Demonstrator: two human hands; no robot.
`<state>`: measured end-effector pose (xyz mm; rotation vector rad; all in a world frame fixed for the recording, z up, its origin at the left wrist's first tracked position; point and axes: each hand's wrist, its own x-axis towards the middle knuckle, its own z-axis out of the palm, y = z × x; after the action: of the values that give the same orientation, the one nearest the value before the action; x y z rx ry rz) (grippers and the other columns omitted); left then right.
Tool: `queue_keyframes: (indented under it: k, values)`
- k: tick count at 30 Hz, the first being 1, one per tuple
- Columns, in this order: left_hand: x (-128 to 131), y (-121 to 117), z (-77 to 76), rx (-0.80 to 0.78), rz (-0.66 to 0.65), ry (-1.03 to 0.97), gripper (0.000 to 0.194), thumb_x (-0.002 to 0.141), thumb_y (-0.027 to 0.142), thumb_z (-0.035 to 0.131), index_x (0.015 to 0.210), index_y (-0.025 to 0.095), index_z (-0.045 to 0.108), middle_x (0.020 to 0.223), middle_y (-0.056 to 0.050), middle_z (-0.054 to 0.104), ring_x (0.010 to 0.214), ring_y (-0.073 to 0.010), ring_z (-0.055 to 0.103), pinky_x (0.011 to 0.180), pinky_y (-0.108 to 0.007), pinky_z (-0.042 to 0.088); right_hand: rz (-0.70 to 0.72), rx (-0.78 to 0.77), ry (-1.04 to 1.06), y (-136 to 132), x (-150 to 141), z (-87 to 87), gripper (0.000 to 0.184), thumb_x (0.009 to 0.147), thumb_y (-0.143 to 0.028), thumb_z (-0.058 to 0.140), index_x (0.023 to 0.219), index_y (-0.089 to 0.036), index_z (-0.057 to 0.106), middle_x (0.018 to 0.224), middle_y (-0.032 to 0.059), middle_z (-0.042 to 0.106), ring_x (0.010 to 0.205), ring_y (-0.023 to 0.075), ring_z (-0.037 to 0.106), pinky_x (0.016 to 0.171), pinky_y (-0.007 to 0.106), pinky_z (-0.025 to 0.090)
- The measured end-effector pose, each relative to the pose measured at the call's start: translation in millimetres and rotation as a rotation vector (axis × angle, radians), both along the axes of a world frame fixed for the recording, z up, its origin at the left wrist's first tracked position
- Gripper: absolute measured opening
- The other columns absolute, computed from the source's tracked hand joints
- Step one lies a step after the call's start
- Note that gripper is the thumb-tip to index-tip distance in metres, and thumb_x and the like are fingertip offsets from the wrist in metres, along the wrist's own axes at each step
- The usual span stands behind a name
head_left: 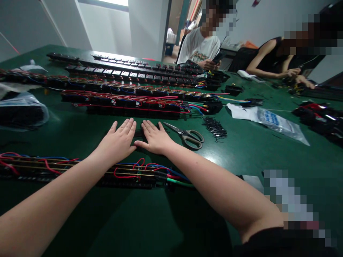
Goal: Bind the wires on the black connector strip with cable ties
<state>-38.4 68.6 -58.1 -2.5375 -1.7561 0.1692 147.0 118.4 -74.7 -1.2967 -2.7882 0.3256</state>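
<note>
My left hand lies flat on the green table with its fingers stretched out. Beside it my right hand rests palm down, fingers extended, its thumb close to the left thumb. Neither hand holds anything that shows. Just right of my right hand are scissors with grey handles, and beyond them a pile of small black cable ties or pins, too small to tell. Under my forearms runs a long black strip with red, blue and green wires. Another wired strip lies just past my fingertips.
Several more long black strips lie across the back of the green table. A plastic bag of black parts sits at left, a clear packet at right. Two people sit at the far side, one in a white shirt.
</note>
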Motion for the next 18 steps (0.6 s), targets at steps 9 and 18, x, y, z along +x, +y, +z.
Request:
queue_keyframes:
  k: [9, 18]
  values:
    - [-6.0, 0.5, -12.6, -0.098, 0.055, 0.036, 0.076, 0.098, 0.039, 0.035, 0.166, 0.009, 0.02, 0.175, -0.013, 0.014, 0.163, -0.0295, 0.015, 0.129, -0.062, 0.015, 0.027, -0.007, 0.031, -7.3, -23.0, -0.1, 0.09, 0.102, -0.072, 0.021, 0.165, -0.007, 0.029, 0.173, 0.0166, 0.022, 0.163, 0.0299, 0.018, 0.13, 0.063, 0.01]
    - [-4.2, 1.8, -13.0, -0.167, 0.098, 0.012, 0.076, 0.1, 0.045, 0.03, 0.167, 0.01, 0.018, 0.175, -0.012, 0.014, 0.163, -0.0304, 0.014, 0.13, -0.061, 0.016, -0.107, -0.021, 0.044, -14.5, -20.5, 2.7, 0.092, 0.096, -0.082, 0.021, 0.166, -0.023, 0.031, 0.176, 0.0086, 0.016, 0.163, 0.0416, 0.001, 0.115, 0.087, -0.003]
